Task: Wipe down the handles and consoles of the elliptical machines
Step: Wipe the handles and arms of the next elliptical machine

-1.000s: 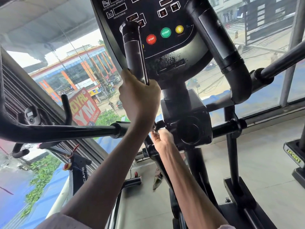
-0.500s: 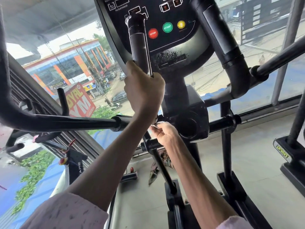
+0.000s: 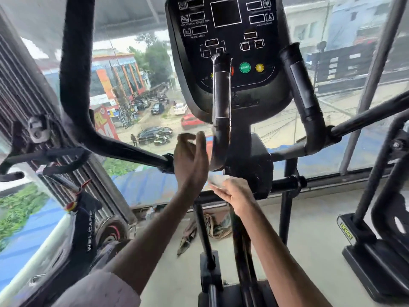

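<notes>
Reaching forward, the right hand (image 3: 234,193) pinches a small pale cloth (image 3: 218,178), soft and light, under the stiff handle (image 3: 221,111); the left hand (image 3: 191,158) hangs released beside it. Beyond stands the smooth console (image 3: 225,41).

Daylight comes through a glass wall (image 3: 143,107) running from nine to three o'clock, showing a street with cars (image 3: 155,132) and a bright building (image 3: 115,78). A pale floor (image 3: 309,240) fills five o'clock; a rag (image 3: 208,227) lies at six. A shutter (image 3: 20,85) stands at nine.
</notes>
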